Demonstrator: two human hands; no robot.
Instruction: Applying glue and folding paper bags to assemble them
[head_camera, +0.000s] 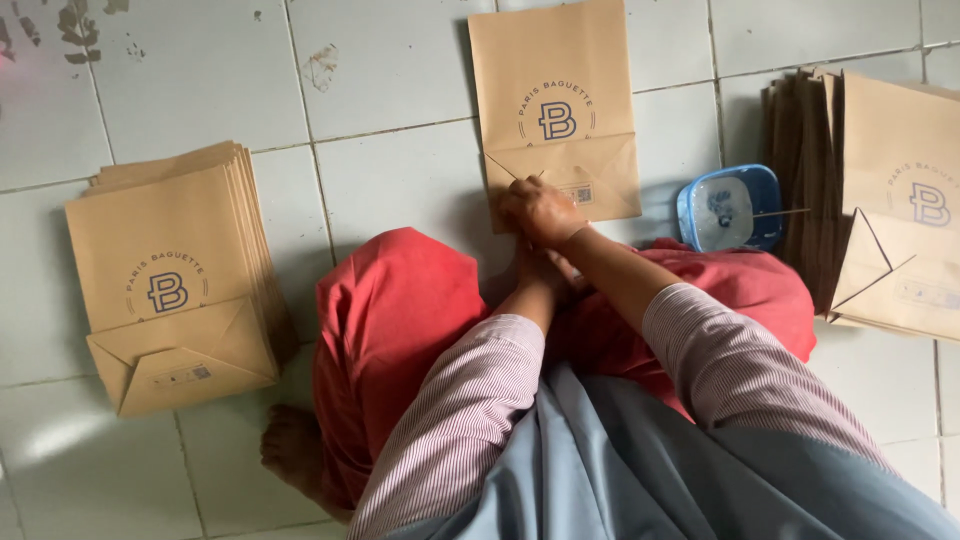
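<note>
A flat brown paper bag (555, 75) with a round dark logo lies on the tiled floor in front of my knees, its folded bottom flap (590, 165) facing me. My right hand (540, 210) rests with curled fingers on the lower left corner of that flap, pressing on it. My left hand (545, 268) sits just below, tucked under my right wrist between my red-clad knees. Its fingers are mostly hidden, so I cannot tell whether it touches the bag.
A stack of the same folded bags (170, 280) lies on the floor at left. Another stack (890, 200) lies at right, partly fanned. Between it and the middle bag sits a blue tray (730, 205) with white paste and a thin stick.
</note>
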